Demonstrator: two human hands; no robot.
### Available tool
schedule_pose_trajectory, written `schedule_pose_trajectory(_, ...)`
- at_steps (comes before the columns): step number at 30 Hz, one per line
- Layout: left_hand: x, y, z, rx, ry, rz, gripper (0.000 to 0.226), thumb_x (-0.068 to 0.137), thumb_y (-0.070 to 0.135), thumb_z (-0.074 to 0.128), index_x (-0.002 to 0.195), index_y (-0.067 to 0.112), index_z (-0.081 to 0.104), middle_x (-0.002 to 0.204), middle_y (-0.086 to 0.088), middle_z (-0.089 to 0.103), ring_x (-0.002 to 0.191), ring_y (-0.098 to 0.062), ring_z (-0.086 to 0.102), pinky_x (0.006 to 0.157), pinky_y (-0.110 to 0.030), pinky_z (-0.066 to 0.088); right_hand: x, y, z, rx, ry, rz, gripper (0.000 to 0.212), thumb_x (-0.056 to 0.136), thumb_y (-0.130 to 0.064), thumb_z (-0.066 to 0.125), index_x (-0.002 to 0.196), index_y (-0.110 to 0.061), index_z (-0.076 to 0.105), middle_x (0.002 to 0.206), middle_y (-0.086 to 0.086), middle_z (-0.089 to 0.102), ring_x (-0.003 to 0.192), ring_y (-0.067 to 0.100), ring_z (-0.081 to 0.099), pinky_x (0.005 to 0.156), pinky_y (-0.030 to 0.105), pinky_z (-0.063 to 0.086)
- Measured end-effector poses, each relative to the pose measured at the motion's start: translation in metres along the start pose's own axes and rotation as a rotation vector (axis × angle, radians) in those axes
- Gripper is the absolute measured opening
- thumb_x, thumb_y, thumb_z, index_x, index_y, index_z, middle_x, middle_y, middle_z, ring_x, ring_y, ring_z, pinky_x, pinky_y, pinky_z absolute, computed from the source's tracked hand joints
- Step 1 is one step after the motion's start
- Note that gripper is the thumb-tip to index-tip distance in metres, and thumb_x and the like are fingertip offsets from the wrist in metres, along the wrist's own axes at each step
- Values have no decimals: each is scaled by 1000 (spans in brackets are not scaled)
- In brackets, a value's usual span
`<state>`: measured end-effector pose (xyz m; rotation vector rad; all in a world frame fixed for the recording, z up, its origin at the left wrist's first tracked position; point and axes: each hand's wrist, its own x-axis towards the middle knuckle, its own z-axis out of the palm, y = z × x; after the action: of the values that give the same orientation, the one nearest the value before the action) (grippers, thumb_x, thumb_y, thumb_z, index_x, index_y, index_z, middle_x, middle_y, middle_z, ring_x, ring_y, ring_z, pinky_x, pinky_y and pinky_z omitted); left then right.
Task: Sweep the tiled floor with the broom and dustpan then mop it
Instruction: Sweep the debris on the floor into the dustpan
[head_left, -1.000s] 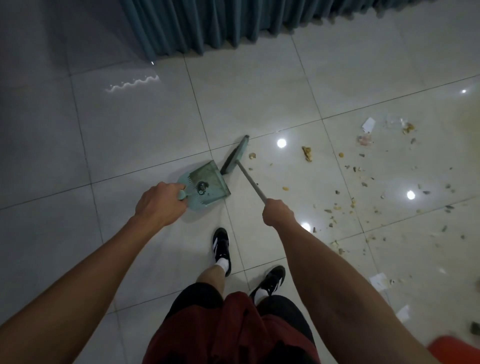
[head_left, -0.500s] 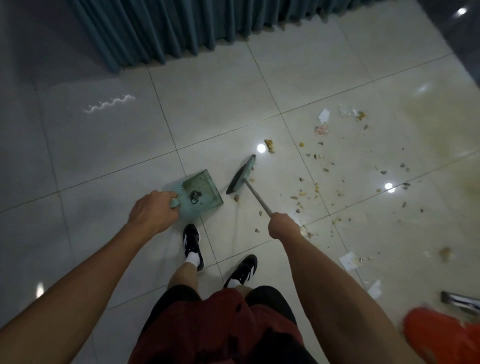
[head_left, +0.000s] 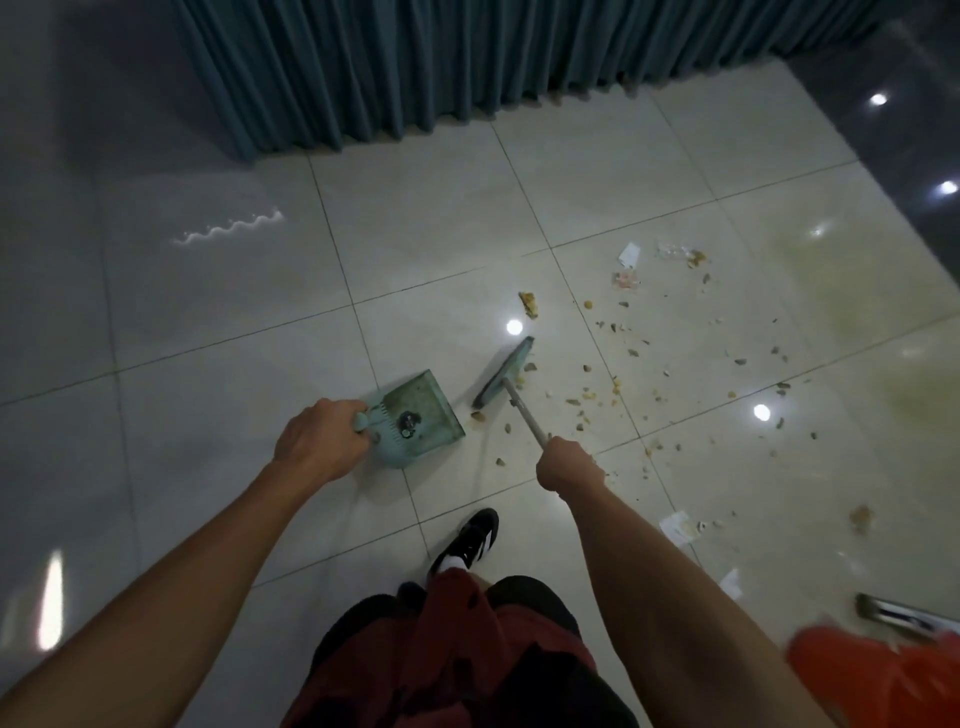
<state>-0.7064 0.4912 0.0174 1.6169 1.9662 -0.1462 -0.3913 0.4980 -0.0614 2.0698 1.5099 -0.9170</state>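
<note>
Down on the left, the left hand (head_left: 319, 441) is gripping the handle of a pale green dustpan (head_left: 415, 418), fingers curled round it. The dustpan is sitting on the tiled floor (head_left: 234, 322) with its open mouth facing away from the person, and a small dark clump of dirt is lying inside it. Just to the right of the dustpan, a short broom (head_left: 503, 373) is resting its head on the floor at a slant, a small gap apart from the pan's edge. The right hand (head_left: 569, 462) is holding the broom's thin stick in a closed fist. Crumbs and scraps (head_left: 613, 389) are lying scattered across the tiles to the right of the broom head, with a few paper bits (head_left: 628, 254) farther off. A teal curtain (head_left: 415, 67) is hanging along the far side. One black shoe (head_left: 470, 538) is showing between the arms, and something orange (head_left: 878, 675) is blurring the lower right corner.
</note>
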Motion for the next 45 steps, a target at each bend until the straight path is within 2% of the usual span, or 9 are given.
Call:
schedule_pose_trajectory(3, -29, -23, 7, -14, 43, -49, 9, 90, 31, 61, 95, 27, 68, 91, -7, 70, 72, -28, 58, 65, -30, 46, -18, -4, 20, -5, 14, -13, 27, 94, -12, 46, 119, -9, 56, 92, 2, 55, 80, 22, 63, 70, 33, 56)
schedule_pose_trajectory(8, -77, -62, 23, -69, 75, -156, 11, 90, 27, 59, 94, 25, 69, 92, -9, 69, 71, -27, 54, 64, -29, 42, -34, -12, 50, -58, -26, -125, 27, 95, -17, 46, 116, -6, 59, 85, 2, 52, 85, 27, 65, 74, 39, 60)
schedule_pose_trajectory(14, -101, -82, 34, -89, 96, -243, 11, 86, 25, 58, 87, 23, 68, 85, -6, 68, 73, -30, 62, 61, -28, 43, -29, -28, 61, -44, -29, -226, 29, 97, -22, 43, 119, -12, 59, 88, 1, 55, 72, 21, 59, 62, 37, 58)
schedule_pose_trajectory(17, -106, -81, 38, -88, 98, -291, 13, 88, 27, 59, 94, 24, 71, 92, -10, 71, 75, -31, 63, 63, -29, 46, -14, -43, 62, -64, -70, -299, 31, 98, -19, 43, 125, -12, 56, 84, 0, 52, 69, 19, 56, 48, 29, 47)
schedule_pose_trajectory(23, -107, -58, 51, -73, 85, -378, 10, 88, 26, 61, 92, 29, 70, 89, -7, 70, 69, -26, 56, 61, -27, 42, 18, -43, 58, -129, -142, -421, 29, 96, -18, 44, 123, -13, 55, 105, 6, 62, 80, 24, 56, 59, 32, 47)
schedule_pose_trajectory(29, -85, -6, 62, -14, 25, -381, 16, 86, 25, 59, 97, 26, 72, 93, -8, 70, 80, -33, 65, 66, -31, 51, 46, 7, 52, -227, -189, -393, 34, 96, -19, 44, 128, -17, 54, 116, 4, 62, 99, 25, 64, 80, 40, 56)
schedule_pose_trajectory(34, -61, 44, 67, 27, -45, -332, 13, 84, 20, 57, 88, 23, 69, 89, -6, 68, 71, -27, 57, 62, -28, 43, 53, 59, 37, -230, -171, -331, 40, 94, -17, 46, 133, -24, 54, 104, 1, 64, 90, 21, 66, 68, 35, 53)
schedule_pose_trajectory(41, -28, 104, 63, 70, -85, -251, 12, 83, 18, 58, 77, 27, 63, 83, -4, 62, 72, -28, 57, 63, -27, 42, 59, 149, 6, -271, -91, -227, 43, 97, -14, 40, 137, -27, 50, 97, 0, 52, 91, 20, 63, 70, 33, 48)
schedule_pose_trajectory(45, -17, 135, 70, 107, -91, -194, 10, 83, 20, 57, 81, 28, 63, 89, -5, 64, 75, -29, 60, 63, -28, 44, 59, 187, -2, -259, -53, -160, 44, 96, -14, 40, 136, -28, 50, 106, -1, 63, 91, 19, 66, 74, 33, 53)
